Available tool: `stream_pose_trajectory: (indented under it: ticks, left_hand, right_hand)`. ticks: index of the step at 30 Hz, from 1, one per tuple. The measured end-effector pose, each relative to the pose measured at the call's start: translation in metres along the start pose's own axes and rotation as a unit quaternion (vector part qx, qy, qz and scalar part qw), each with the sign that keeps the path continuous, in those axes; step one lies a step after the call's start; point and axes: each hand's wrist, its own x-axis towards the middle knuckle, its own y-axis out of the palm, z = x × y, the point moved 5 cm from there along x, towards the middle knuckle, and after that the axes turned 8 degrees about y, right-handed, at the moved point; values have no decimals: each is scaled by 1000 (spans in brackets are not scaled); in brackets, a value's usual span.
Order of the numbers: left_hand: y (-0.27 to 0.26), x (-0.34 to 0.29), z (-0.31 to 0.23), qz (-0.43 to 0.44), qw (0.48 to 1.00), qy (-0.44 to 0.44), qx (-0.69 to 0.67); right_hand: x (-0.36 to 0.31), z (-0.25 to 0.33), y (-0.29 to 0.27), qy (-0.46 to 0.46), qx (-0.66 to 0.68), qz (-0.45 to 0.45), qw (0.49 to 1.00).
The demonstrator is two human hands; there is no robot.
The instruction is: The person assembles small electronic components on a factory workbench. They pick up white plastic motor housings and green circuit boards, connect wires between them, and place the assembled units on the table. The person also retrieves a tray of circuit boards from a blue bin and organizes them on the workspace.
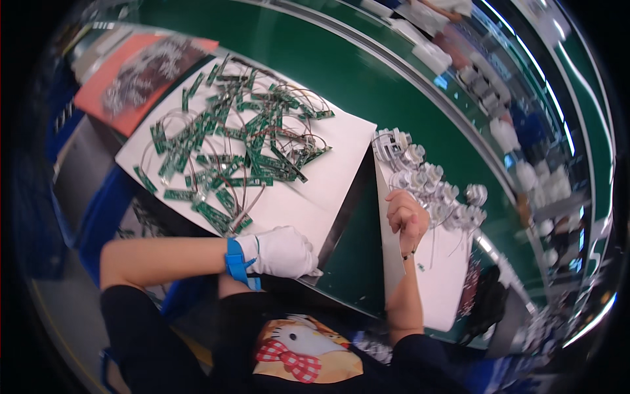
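Note:
My left hand (281, 253), in a white glove with a blue wrist strap (237, 264), is closed at the near edge of a white board (289, 213). Its fingers are bent down and a small greyish tip shows by them; what it is I cannot make out. On that board lies a loose heap of narrow green circuit boards (262, 157) with thin wires. My bare right hand (408, 220) is raised with curled fingers and nothing visible in them. It is just in front of several white plastic parts (426, 180) grouped on a second white sheet (436, 282).
An orange-red sheet (98, 95) with clear-bagged parts lies at the far left. Beyond the green bench top (315, 56) runs a metal rail (367, 49). More white parts (482, 85) and another person (436, 13) are past it. Blue bins (98, 217) stand at left.

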Motion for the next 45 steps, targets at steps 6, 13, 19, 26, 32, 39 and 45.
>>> stream_pose_trajectory:
  ticks: [6,13,19,26,32,39,45]
  left_hand:
    - [1,3,4,-27,998,14,-52]
    - [-2,-11,-1,-28,999,24,-36]
    - [3,1,3,-25,998,56,-8]
    - [12,9,3,-33,980,167,-105]
    - [-6,4,8,105,975,87,-176]
    - [-25,-35,-33,-144,982,-2,-125]
    - [-23,-61,-14,-62,994,-89,-8]
  right_hand:
    - [-9,-3,-18,18,28,-105,994]
    - [-4,1,-29,35,97,-161,981]
    - [1,8,-32,25,73,-179,981]
    - [19,3,32,3,18,1,1000]
    - [2,-4,100,-9,-30,143,989]
    - [-17,-28,134,41,-156,171,972]
    - [-42,0,137,57,-166,277,945]
